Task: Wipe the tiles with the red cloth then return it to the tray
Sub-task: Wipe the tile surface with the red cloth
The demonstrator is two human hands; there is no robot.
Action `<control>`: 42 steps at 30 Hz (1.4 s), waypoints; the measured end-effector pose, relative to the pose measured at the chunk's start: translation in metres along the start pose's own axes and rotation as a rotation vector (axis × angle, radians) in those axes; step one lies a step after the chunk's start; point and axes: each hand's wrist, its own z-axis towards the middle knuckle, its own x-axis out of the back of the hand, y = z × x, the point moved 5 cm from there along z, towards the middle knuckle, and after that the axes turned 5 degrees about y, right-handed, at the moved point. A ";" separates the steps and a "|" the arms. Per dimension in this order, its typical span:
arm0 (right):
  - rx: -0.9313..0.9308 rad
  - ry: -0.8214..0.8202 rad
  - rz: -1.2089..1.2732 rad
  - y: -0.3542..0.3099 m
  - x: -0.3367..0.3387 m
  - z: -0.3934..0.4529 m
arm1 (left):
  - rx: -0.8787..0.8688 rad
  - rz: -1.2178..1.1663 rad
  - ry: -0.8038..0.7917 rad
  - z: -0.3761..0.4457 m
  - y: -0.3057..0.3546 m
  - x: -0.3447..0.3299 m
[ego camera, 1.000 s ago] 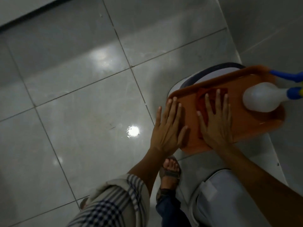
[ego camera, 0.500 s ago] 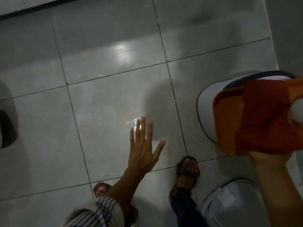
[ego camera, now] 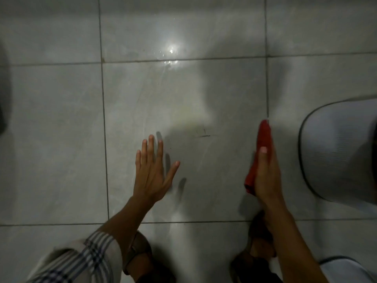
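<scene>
My right hand [ego camera: 267, 176] holds the red cloth [ego camera: 263, 137], which shows edge-on and sticks out past my fingertips and down along my palm, just above the grey floor tiles [ego camera: 183, 103]. My left hand [ego camera: 152, 172] hovers flat over the same tile, fingers spread, holding nothing. A wet patch with droplets [ego camera: 170, 56] glints on the tile joint farther ahead. The orange tray is out of view.
A white seat with a dark rim [ego camera: 336, 152] stands at the right edge. My sandalled feet [ego camera: 140, 254] are at the bottom, and a dark object [ego camera: 3, 111] sits at the left edge. Open tiled floor lies ahead.
My right hand lifted the red cloth off the orange tray and brought it down toward the floor. My left hand left the tray and spread over the tile. The view swung left, losing the tray.
</scene>
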 end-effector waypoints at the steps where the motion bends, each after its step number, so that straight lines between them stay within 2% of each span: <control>1: 0.027 -0.036 -0.229 0.014 -0.033 0.007 | -0.021 0.001 0.006 0.008 -0.009 -0.012; 3: 0.103 -0.058 -0.561 0.066 -0.080 -0.005 | -0.063 0.004 0.023 0.025 -0.023 -0.029; 5: 0.241 -0.018 -0.698 0.096 -0.100 -0.005 | -0.094 0.005 0.053 0.042 -0.032 -0.039; 8: 0.431 0.048 -0.689 0.090 -0.122 0.026 | -0.080 -0.020 0.060 0.067 -0.041 -0.045; 12: 0.596 0.045 -0.708 0.030 -0.175 0.073 | -0.048 -0.031 0.053 0.079 -0.046 -0.049; 16: 0.751 -0.116 -0.730 0.013 -0.219 0.040 | -0.068 -0.049 0.039 0.077 -0.046 -0.050; 18: 0.756 -0.244 -0.712 0.038 -0.208 -0.009 | -0.078 -0.049 0.008 0.078 -0.049 -0.045; 20: 0.666 -0.261 -0.741 0.070 -0.177 -0.043 | -0.096 -0.020 -0.025 0.079 -0.053 -0.041; 22: 0.544 -0.174 -0.782 0.082 -0.149 -0.037 | -0.113 0.003 -0.059 0.080 -0.055 -0.040; 25: 0.399 0.022 -0.767 0.048 -0.151 0.027 | -0.109 0.027 -0.080 0.081 -0.056 -0.042; 28: 0.528 -0.002 -0.786 0.009 -0.194 0.072 | -0.079 0.025 -0.067 0.080 -0.051 -0.047; 30: 0.619 -0.073 -0.795 0.012 -0.201 0.058 | -0.071 0.008 -0.070 0.081 -0.048 -0.048; 32: 0.636 -0.144 -0.812 0.035 -0.178 0.022 | -0.063 0.003 -0.077 0.080 -0.045 -0.045; 34: 0.570 -0.194 -0.858 0.062 -0.145 -0.008 | -0.050 -0.003 -0.095 0.080 -0.043 -0.040; 36: 0.462 -0.147 -0.896 0.070 -0.131 -0.006 | -0.050 -0.003 -0.098 0.079 -0.043 -0.040; 39: 0.315 0.082 -0.809 0.028 -0.164 0.036 | -0.058 -0.011 -0.073 0.080 -0.045 -0.047; 40: 0.337 0.105 -0.784 0.010 -0.183 0.049 | -0.063 -0.020 -0.047 0.079 -0.047 -0.048; 42: 0.496 0.038 -0.774 -0.010 -0.222 0.056 | -0.084 -0.042 0.010 0.077 -0.050 -0.053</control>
